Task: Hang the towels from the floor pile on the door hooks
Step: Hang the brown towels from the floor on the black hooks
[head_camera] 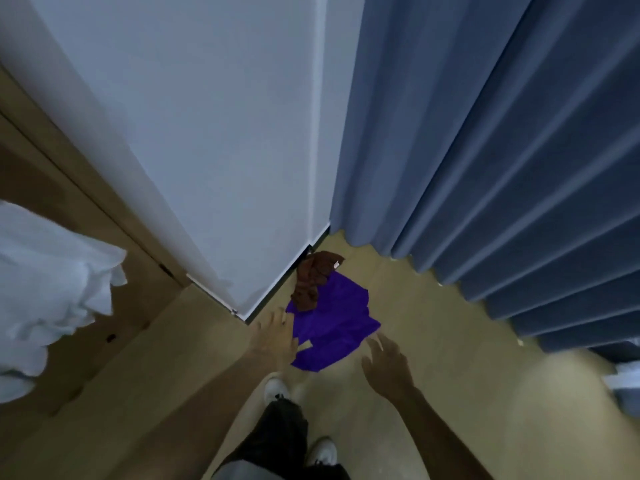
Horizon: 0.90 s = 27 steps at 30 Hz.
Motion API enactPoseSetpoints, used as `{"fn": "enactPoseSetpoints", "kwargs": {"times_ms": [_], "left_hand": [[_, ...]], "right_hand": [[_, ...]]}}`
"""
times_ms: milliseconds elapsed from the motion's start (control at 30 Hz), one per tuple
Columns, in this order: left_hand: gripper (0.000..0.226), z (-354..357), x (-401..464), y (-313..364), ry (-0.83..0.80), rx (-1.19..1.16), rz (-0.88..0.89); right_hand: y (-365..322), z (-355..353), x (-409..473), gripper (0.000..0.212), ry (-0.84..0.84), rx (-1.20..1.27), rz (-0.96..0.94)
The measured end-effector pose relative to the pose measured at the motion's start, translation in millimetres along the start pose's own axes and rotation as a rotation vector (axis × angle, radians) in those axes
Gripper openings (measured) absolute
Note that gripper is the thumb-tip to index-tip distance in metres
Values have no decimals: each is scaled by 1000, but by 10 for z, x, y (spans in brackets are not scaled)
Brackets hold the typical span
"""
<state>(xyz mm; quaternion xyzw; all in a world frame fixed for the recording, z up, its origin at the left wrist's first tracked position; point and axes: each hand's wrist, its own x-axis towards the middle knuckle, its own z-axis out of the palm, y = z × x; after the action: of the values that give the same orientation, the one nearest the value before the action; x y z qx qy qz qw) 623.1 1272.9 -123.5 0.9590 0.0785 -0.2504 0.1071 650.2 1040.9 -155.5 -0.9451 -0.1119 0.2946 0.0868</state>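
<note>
A purple towel (pixel 334 322) lies crumpled on the tan floor by the wall corner. A brown towel (pixel 311 280) lies bunched on its far edge. My left hand (pixel 275 336) reaches down with fingers spread, its fingertips at the purple towel's left edge. My right hand (pixel 388 363) hovers open just right of the purple towel, not touching it. A white towel (pixel 52 292) hangs at the left against the wooden door (pixel 69 209). No hook is visible.
A white wall corner (pixel 221 168) juts out above the pile. Blue pleated curtains (pixel 502 150) hang down to the floor on the right. My legs and white shoes (pixel 277 391) stand below the towels. A pale object (pixel 628 379) sits at the right edge.
</note>
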Motion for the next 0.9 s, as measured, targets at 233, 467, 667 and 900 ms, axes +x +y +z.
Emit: {"fn": "enactPoseSetpoints", "kwargs": {"times_ms": [233, 467, 667, 900], "left_hand": [[58, 37, 685, -240, -129, 5, -66], [58, 33, 1459, -471, -224, 30, -99], [52, 226, 2242, -459, -225, -89, -119], [58, 1294, 3482, -604, -256, -227, -147]], "right_hand": [[-142, -14, 810, 52, -189, 50, -3], [-337, 41, 1713, 52, -296, 96, -1], [-344, 216, 2656, 53, -360, 104, -15], [-173, 1230, 4226, 52, -396, 122, -73]]}}
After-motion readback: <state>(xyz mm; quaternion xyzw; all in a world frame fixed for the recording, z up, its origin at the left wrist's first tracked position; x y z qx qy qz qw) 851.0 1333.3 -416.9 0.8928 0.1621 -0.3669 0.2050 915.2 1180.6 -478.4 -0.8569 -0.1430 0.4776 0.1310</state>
